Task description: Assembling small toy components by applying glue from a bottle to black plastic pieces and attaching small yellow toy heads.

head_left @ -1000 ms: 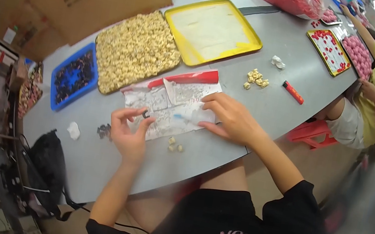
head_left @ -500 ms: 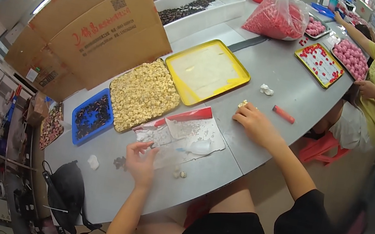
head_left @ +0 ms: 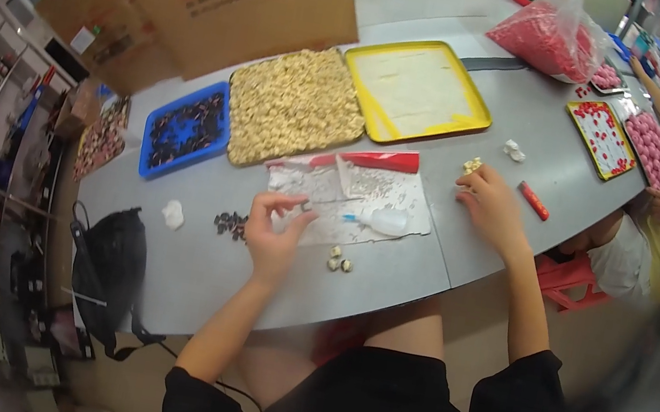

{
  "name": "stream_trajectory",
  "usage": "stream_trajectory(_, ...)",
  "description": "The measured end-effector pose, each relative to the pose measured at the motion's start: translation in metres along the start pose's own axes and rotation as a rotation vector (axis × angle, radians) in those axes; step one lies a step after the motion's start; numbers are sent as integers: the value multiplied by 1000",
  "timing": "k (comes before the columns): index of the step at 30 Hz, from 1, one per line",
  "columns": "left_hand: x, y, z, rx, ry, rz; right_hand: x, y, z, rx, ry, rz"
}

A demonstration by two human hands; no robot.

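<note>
My left hand point(head_left: 276, 236) is raised over the near left edge of a white glue-smeared sheet point(head_left: 416, 195). Its thumb and index finger come together around a tiny dark piece, too small to name. My right hand point(head_left: 495, 213) rests on the table to the right, fingers curled down next to a small heap of pale yellow pieces point(head_left: 472, 166); whatever its fingertips hold is hidden. On the sheet lies a clear squeeze bottle point(head_left: 387, 221) with a blue tip. Dark little pieces point(head_left: 229, 224) are heaped left of my left hand. Three small cream-and-dark pieces point(head_left: 335, 263) sit near the table edge.
Beyond the sheet stand a blue tray point(head_left: 146, 159) of dark pieces, a tray of pale yellow pieces point(head_left: 295, 103) and a yellow-rimmed tray point(head_left: 417, 89). A red tube point(head_left: 534, 200) lies to the right, a black bag point(head_left: 108, 264) left. Someone in yellow sits at far right.
My view has shifted, so the table appears higher. My left hand has come closer to the sheet, its fingers nearer together. The right hand stays by the pale yellow heap.
</note>
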State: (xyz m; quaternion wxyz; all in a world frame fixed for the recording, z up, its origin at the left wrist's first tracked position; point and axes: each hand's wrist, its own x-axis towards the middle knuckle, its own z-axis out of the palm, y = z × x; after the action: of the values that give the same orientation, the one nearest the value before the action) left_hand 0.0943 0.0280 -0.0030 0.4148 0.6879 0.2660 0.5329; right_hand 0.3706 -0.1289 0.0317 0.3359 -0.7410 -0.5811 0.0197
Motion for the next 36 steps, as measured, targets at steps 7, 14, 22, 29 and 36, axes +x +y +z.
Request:
stream_trajectory(7, -3, 8, 2, -4, -98, -3, -12, -67, 42, 952, -21, 179)
stream_trajectory(14, -9, 5, -1, -190, -234, 109, -8, -114, 76, 1287, -158, 381)
stream_trajectory(22, -7, 11, -5, -124, -320, 151, -10, -112, 83, 1403, -235, 427)
stream_trajectory(29, -7, 12, -3, -128, -315, 155, -6, -112, 79, 1462, -400, 419)
stream_trajectory(36, -6, 12, -2, -120, -310, 205, -12, -113, 86, 1475, -469, 329)
